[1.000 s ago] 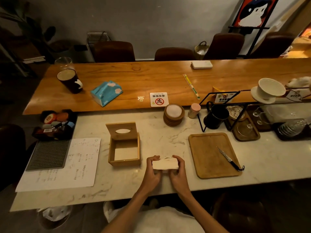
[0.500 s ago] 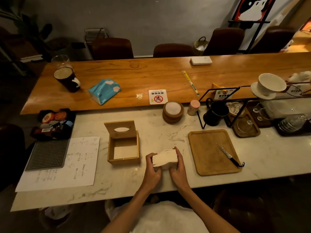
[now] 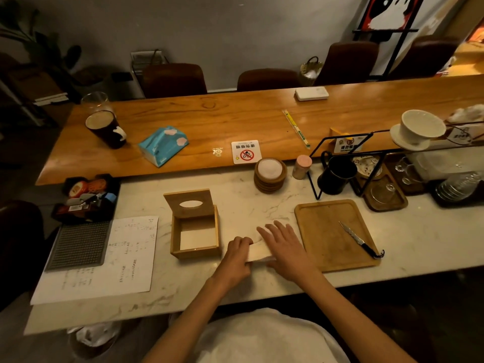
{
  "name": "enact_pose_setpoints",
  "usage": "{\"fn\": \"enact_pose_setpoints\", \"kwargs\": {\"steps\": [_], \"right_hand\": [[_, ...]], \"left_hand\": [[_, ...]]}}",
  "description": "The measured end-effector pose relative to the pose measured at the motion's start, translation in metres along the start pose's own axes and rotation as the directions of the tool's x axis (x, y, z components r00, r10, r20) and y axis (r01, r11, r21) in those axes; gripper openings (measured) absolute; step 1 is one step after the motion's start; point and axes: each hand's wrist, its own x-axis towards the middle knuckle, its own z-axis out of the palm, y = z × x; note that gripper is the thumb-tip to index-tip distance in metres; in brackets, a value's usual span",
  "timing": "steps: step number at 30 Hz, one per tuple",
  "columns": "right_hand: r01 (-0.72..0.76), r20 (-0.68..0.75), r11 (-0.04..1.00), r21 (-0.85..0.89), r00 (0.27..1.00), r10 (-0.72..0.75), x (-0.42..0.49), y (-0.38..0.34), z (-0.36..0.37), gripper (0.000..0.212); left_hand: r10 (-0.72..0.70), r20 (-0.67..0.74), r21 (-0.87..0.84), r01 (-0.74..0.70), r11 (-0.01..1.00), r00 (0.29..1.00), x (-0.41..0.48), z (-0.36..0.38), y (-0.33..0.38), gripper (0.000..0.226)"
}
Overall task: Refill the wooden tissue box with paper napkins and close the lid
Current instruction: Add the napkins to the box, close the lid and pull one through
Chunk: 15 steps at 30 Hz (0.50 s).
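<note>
On the marble counter (image 3: 262, 200), directly in front of the person, a stack of paper napkins (image 3: 258, 254) lies flat beside the wooden tissue box (image 3: 195, 231), not yet inside it. Left hand (image 3: 235, 260) is clamped on the stack's left edge, thumb over the top, while the right hand (image 3: 285, 247) rests spread and flat on the top sheets, fingers splayed and gripping nothing; the pose reads as squaring and flattening the stack so that it will drop cleanly into the box. Hinged lid (image 3: 191, 204), with its oval dispensing slot, stands tilted back at the far side, leaving the mouth of the box clear; a pale layer shows at the bottom, though whether it is napkins or the base cannot be told. Just to the right of the hands lies a wooden cutting board (image 3: 327, 231) with a small knife (image 3: 356, 239) resting on it, near enough that a sweep of the right hand could catch it. To the left of the box lie a printed sheet (image 3: 117, 258) and a dark ribbed mat (image 3: 78, 244). Beyond the marble runs a raised wooden bar top (image 3: 235, 119) carrying a blue tissue pack (image 3: 163, 145) and a dark cup (image 3: 106, 128); chairs and a grey wall close the dim room behind.
</note>
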Motion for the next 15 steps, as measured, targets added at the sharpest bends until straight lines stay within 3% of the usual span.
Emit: {"fn": "enact_pose_setpoints", "kwargs": {"steps": [3,8,15], "right_hand": [[0.029,0.126,0.992,-0.12,0.992,-0.014,0.009,-0.01,-0.008,0.068],[0.046,0.104,0.981,-0.19,0.994,-0.027,0.016,-0.017,-0.013,0.038],[0.05,0.082,0.988,-0.145,0.996,-0.038,0.014,-0.023,-0.003,0.039]], "left_hand": [[-0.033,0.089,0.064,0.027,0.998,0.996,0.006,-0.006,0.007,0.048],[-0.035,0.078,0.123,0.026,0.992,0.996,0.003,-0.006,0.012,0.05],[-0.016,0.019,0.22,0.012,0.975,1.0,-0.001,0.001,0.011,0.052]]}}
